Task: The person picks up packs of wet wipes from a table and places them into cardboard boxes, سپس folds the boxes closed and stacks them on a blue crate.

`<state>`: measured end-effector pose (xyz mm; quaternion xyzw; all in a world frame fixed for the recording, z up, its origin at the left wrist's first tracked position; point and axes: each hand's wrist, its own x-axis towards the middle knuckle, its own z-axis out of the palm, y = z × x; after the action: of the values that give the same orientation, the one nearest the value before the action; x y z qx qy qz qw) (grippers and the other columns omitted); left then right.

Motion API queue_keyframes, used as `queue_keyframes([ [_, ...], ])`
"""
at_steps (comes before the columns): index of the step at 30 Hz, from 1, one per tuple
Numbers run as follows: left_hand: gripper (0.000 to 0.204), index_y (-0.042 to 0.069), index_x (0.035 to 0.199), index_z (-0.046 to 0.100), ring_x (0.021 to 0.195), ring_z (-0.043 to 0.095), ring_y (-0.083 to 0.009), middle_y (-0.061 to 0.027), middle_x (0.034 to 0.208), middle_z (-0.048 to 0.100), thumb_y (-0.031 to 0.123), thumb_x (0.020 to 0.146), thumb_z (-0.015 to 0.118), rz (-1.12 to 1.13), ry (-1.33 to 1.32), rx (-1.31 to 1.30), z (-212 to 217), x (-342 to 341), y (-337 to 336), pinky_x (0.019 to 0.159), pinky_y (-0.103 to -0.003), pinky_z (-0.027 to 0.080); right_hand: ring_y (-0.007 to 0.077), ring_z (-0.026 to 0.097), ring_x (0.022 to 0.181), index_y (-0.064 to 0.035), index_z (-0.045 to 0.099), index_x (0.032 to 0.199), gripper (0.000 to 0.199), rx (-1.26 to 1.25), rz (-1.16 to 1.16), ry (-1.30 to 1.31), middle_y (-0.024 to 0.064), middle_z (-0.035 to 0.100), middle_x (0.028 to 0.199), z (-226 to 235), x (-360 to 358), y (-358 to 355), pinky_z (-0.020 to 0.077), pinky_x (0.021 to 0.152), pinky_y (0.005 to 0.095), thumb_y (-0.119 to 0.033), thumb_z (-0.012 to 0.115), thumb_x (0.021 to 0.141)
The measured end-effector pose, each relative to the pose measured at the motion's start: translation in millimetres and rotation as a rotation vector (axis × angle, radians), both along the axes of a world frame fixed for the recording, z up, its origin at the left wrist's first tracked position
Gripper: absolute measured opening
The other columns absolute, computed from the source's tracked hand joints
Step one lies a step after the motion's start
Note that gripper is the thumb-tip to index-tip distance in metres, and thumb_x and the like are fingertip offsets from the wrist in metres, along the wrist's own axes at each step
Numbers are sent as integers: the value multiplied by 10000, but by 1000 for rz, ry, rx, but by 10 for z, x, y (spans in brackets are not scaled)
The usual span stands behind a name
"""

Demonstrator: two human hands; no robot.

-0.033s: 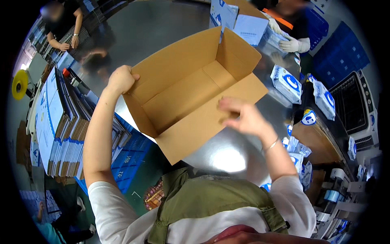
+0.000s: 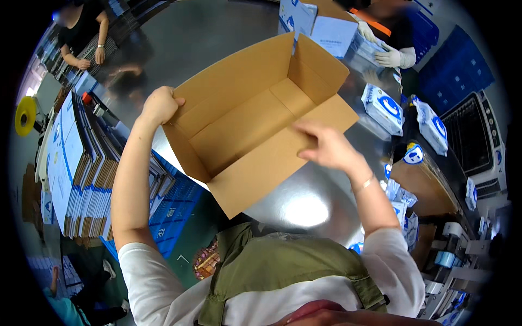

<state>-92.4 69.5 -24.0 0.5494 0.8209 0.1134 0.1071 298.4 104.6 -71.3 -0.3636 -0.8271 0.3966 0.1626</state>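
Note:
A cardboard box point(image 2: 250, 122), brown inside with its top flaps spread, is tilted toward me above the metal table. My left hand point(image 2: 162, 104) is closed around the flap edge at its left far corner. Over the near flap hovers or rests my right hand point(image 2: 329, 145), fingers apart with thumb and forefinger spread; its fingertips are slightly blurred, so contact with the flap cannot be made out. Inside, the box holds nothing. A white-and-blue soft pack point(image 2: 383, 108) lies on the table to the right of the box.
Flattened cartons point(image 2: 89, 168) stand in a thick stack at left, by a blue crate point(image 2: 179, 204). Another pack point(image 2: 432, 127) lies on a dark belt at right. Across the metal table point(image 2: 217, 32), a gloved co-worker's hand point(image 2: 392, 56) touches packs beside an open carton point(image 2: 331, 35).
My right hand has shifted slightly up and right along the near flap, and its fingers have changed pose. The box has barely moved; my left hand keeps its hold.

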Motion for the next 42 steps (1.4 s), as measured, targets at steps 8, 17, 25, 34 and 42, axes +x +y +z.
queue_keyframes([
  [8,342,-31,940,686,934,644,-384,-253,956,668,286,813,699,73,42,9,-35,-189,208,816,-420,491,372,399,1279,-99,543,1191,713,899,-177,148,140,499,1276,-1073,-444,653,260,1127,525,-266,838,564],
  [17,325,-45,962,682,890,661,-369,-251,905,677,238,803,697,44,-8,132,-218,-389,189,790,-412,489,369,345,1353,-54,493,1315,647,371,-442,-184,185,450,1396,-1381,418,12,259,1135,484,-235,745,748],
  [25,272,-62,983,678,841,685,-304,-200,889,707,153,816,673,32,-133,158,-360,-603,252,754,-380,498,345,352,1352,-16,563,1241,549,428,-439,-144,181,469,1384,-1371,522,-78,230,1155,466,-264,704,772],
  [34,269,-66,984,676,803,685,-291,-198,875,706,149,822,665,16,-99,145,-311,-546,274,737,-365,495,339,349,1356,-14,566,1240,537,423,-448,-118,181,471,1383,-1387,564,-52,222,1159,462,-266,701,785],
  [42,265,-40,1013,680,784,676,-230,-147,855,713,131,812,659,18,-64,176,-377,-597,266,721,-346,493,338,431,1280,-30,599,1153,442,489,-358,-190,172,531,1286,-1211,716,77,272,1121,504,-185,677,747],
])
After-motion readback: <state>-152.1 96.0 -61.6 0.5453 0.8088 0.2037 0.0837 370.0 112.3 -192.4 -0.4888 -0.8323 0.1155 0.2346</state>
